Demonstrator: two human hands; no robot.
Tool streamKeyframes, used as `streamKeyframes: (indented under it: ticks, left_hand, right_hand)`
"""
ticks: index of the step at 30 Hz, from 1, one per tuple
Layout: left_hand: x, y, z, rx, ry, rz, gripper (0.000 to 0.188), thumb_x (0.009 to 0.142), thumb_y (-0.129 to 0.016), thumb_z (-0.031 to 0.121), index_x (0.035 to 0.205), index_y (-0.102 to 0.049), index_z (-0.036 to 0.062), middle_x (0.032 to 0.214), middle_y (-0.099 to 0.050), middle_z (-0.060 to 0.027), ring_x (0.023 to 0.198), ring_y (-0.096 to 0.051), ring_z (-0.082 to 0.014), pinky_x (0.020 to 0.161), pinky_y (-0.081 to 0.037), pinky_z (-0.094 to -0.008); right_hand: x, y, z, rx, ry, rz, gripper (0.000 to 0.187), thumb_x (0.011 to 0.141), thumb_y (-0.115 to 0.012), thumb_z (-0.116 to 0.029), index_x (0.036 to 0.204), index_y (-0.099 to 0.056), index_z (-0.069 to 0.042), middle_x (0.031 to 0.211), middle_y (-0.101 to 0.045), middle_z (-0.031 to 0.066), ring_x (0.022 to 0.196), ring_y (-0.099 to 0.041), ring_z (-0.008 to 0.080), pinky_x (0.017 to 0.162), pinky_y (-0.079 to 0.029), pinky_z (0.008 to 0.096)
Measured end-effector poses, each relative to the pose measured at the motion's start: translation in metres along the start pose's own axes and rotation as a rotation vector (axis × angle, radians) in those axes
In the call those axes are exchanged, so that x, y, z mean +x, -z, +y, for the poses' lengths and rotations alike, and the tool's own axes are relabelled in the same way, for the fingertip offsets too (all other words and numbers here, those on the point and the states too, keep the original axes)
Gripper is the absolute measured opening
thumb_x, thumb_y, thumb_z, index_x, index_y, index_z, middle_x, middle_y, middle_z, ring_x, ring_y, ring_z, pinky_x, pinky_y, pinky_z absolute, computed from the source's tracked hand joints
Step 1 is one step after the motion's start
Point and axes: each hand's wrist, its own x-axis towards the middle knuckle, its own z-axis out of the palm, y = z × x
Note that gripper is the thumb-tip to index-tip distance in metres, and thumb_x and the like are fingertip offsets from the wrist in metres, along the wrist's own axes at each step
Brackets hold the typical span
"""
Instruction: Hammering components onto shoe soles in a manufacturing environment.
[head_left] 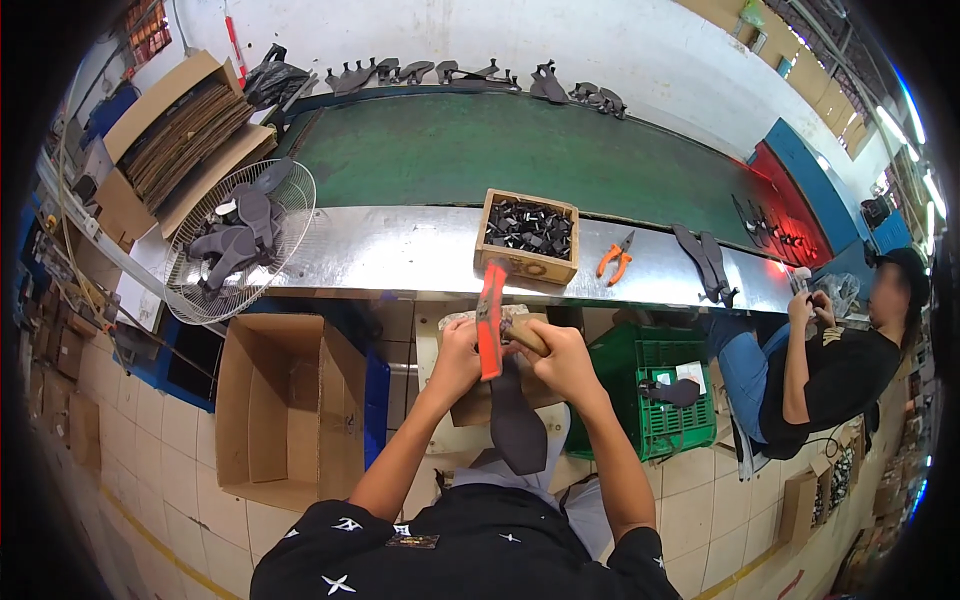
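Note:
My right hand is closed round the wooden handle of a hammer with an orange-red head. Under it a dark grey shoe sole lies on a brown block, its broad end toward me. My left hand is closed at the narrow far end of that sole, though the hammer head partly hides the fingers. Just beyond my hands a wooden box holds many small black pieces with metal pins. Orange-handled pliers rest to its right on the metal ledge.
A wire basket of soles stands at left, above an open cardboard box. Behind the ledge runs a green conveyor belt, soles lining its far edge. At right are a green crate and a seated person handling something.

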Motion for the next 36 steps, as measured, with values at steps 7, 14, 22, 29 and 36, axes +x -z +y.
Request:
streamKeyframes:
  ticks: [7,14,22,29,36]
  left_hand:
    - [-0.001,-0.003,0.004,-0.185,0.162,0.082,0.036,0.072,-0.085,0.02,0.1,-0.07,0.0025,0.089,-0.072,-0.013,0.084,-0.067,-0.0293,0.08,-0.05,-0.0381]
    - [0.005,0.003,0.007,-0.307,0.291,-0.065,0.028,0.075,-0.082,0.017,0.099,-0.077,0.0037,0.092,-0.074,-0.0123,0.085,-0.067,-0.0199,0.081,-0.051,-0.032]
    - [0.008,0.005,0.005,-0.39,0.332,-0.124,0.026,0.077,-0.08,0.012,0.101,-0.076,0.0019,0.093,-0.073,-0.0093,0.087,-0.065,-0.0148,0.081,-0.05,-0.0298]
    - [0.01,0.013,0.006,-0.327,0.332,-0.221,0.033,0.077,-0.08,0.012,0.106,-0.074,0.0007,0.103,-0.072,-0.0122,0.087,-0.066,-0.014,0.081,-0.051,-0.0285]
    - [-0.02,0.014,0.021,0.312,0.281,-0.27,0.133,0.078,-0.08,0.042,0.151,0.023,-0.001,0.141,-0.059,-0.0015,0.146,-0.032,-0.0254,0.12,-0.008,-0.0542]
  right_hand:
    - [-0.004,0.007,-0.02,-0.085,0.133,0.14,0.021,0.084,-0.069,-0.001,0.105,-0.067,-0.001,0.094,-0.072,0.0129,0.077,-0.071,0.0252,0.072,-0.054,0.0311]
    - [-0.048,0.031,-0.088,0.44,-0.329,0.181,0.031,0.102,-0.052,-0.014,0.129,-0.053,0.002,0.074,-0.059,0.0028,0.056,-0.051,0.0065,0.05,-0.042,0.0242]
    - [-0.063,0.043,-0.086,0.17,-0.301,-0.077,0.039,0.102,-0.055,-0.019,0.131,-0.049,0.005,0.084,-0.063,0.0236,0.071,-0.064,0.0333,0.068,-0.05,0.0378]
    - [-0.063,0.037,-0.081,0.12,-0.272,-0.076,0.04,0.101,-0.055,-0.018,0.132,-0.048,0.006,0.092,-0.065,0.029,0.082,-0.066,0.0426,0.073,-0.051,0.0427]
    - [-0.077,0.069,-0.128,0.075,0.018,0.134,0.042,0.1,-0.055,-0.013,0.138,-0.047,0.003,0.078,-0.06,0.0079,0.061,-0.056,0.0105,0.055,-0.044,0.0248]
